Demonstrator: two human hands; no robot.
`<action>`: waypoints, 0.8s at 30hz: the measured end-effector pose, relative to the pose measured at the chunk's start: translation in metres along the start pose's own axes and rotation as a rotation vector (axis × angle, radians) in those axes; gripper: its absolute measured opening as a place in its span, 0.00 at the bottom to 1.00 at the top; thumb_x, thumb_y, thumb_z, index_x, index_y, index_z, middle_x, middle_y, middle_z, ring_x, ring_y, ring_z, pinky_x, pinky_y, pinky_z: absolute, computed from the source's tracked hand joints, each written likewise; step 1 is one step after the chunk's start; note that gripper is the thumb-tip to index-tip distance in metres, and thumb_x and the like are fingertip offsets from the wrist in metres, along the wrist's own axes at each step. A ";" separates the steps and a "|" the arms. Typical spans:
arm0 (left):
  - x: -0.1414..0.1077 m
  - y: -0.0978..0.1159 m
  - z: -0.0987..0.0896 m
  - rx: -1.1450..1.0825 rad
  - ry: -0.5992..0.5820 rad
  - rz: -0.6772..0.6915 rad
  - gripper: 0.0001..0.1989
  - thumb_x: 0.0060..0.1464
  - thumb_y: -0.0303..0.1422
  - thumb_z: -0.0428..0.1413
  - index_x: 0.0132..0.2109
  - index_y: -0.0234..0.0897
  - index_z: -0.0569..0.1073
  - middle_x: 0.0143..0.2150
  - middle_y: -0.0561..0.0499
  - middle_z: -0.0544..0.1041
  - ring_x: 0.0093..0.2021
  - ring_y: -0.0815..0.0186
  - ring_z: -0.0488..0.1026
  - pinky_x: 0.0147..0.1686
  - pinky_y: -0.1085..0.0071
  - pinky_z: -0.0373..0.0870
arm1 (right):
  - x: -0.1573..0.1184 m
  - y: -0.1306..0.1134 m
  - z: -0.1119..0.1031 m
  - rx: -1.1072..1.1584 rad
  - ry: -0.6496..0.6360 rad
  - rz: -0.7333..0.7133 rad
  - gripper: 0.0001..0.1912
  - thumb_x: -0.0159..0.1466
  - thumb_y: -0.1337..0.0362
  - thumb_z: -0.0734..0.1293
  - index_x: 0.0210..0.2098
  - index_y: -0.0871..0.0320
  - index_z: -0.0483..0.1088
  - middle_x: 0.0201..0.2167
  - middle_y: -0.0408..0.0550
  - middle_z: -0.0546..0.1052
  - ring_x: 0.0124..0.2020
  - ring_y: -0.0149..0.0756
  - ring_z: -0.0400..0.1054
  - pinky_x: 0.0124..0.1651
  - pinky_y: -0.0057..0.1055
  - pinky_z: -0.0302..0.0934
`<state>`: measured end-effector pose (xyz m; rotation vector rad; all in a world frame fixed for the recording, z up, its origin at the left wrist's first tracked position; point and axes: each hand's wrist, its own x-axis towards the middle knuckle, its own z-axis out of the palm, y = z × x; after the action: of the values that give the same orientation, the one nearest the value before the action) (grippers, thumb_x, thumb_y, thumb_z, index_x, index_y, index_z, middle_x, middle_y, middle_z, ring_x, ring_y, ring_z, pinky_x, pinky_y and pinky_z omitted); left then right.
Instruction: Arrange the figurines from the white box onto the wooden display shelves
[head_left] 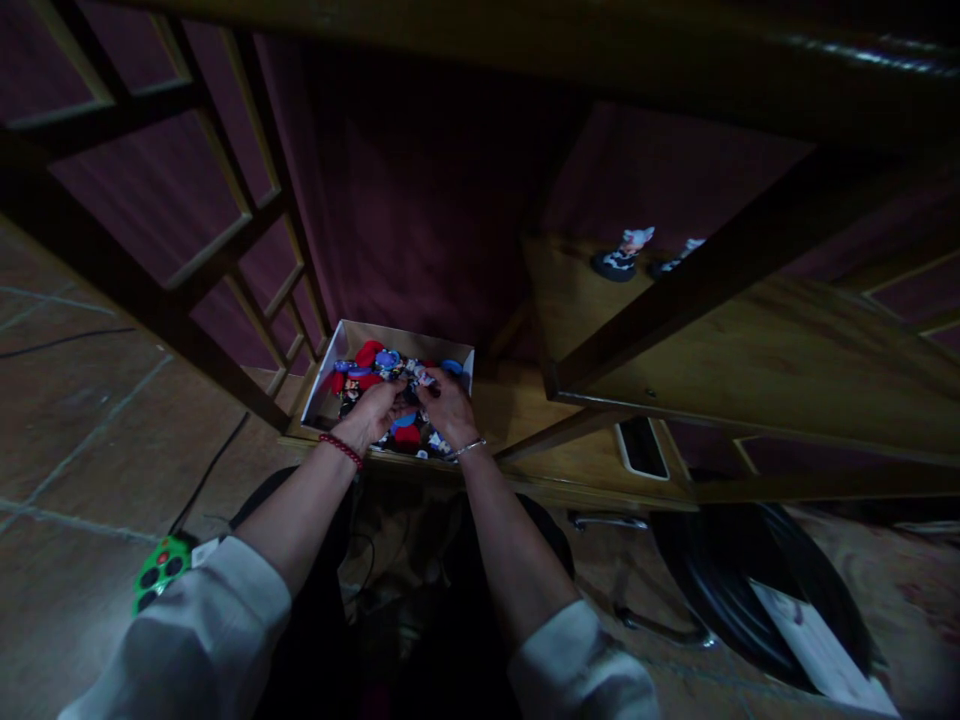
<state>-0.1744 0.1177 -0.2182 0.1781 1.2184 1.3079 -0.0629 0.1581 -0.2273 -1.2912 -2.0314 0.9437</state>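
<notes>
A shallow white box (315,398) full of small figurines in red, blue, black and white stands on the low wooden shelf. Both my hands are inside it, close together over the middle. My left hand (379,405), with a red bracelet at the wrist, has its fingers bent around or against something dark that is too small to name. My right hand (448,405), wearing a silvery bracelet, curls its fingers at a black and white figurine (418,375). The dim light hides exactly what the fingertips grip.
Two small figurines (622,254) stand on a raised wooden shelf (720,340) at the right. A phone-like device (642,447) lies on the lower shelf. On the floor are a green object (162,570) with a cable, left, and a round black item (772,590), right. Wooden posts frame the shelves.
</notes>
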 end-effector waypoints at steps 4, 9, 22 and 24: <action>-0.003 -0.005 -0.004 -0.036 -0.002 0.007 0.07 0.53 0.23 0.49 0.28 0.33 0.66 0.22 0.52 0.70 0.24 0.71 0.70 0.35 0.66 0.73 | -0.006 -0.005 -0.002 -0.017 -0.019 -0.009 0.13 0.57 0.66 0.61 0.42 0.51 0.68 0.38 0.42 0.74 0.38 0.33 0.68 0.44 0.31 0.61; -0.022 -0.006 -0.011 -0.090 -0.083 -0.026 0.07 0.54 0.22 0.48 0.29 0.33 0.66 0.22 0.52 0.71 0.23 0.72 0.69 0.33 0.69 0.73 | -0.021 -0.015 -0.005 -0.050 -0.033 -0.003 0.15 0.58 0.65 0.61 0.45 0.51 0.68 0.35 0.43 0.76 0.36 0.33 0.69 0.40 0.30 0.62; -0.070 -0.014 -0.015 -0.143 -0.050 -0.115 0.05 0.51 0.21 0.50 0.30 0.34 0.67 0.22 0.50 0.72 0.21 0.68 0.71 0.28 0.71 0.72 | -0.065 -0.040 -0.021 -0.101 -0.047 -0.035 0.17 0.57 0.67 0.61 0.45 0.50 0.69 0.33 0.42 0.77 0.35 0.32 0.70 0.39 0.27 0.62; -0.077 -0.015 -0.015 -0.142 -0.055 -0.111 0.05 0.52 0.21 0.49 0.30 0.34 0.67 0.22 0.50 0.72 0.21 0.68 0.71 0.28 0.70 0.72 | -0.071 -0.043 -0.023 -0.090 -0.058 -0.034 0.17 0.57 0.67 0.62 0.45 0.51 0.69 0.31 0.42 0.77 0.33 0.32 0.70 0.39 0.27 0.62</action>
<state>-0.1596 0.0445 -0.1911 0.0441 1.0698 1.2789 -0.0408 0.0866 -0.1844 -1.2854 -2.1557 0.8921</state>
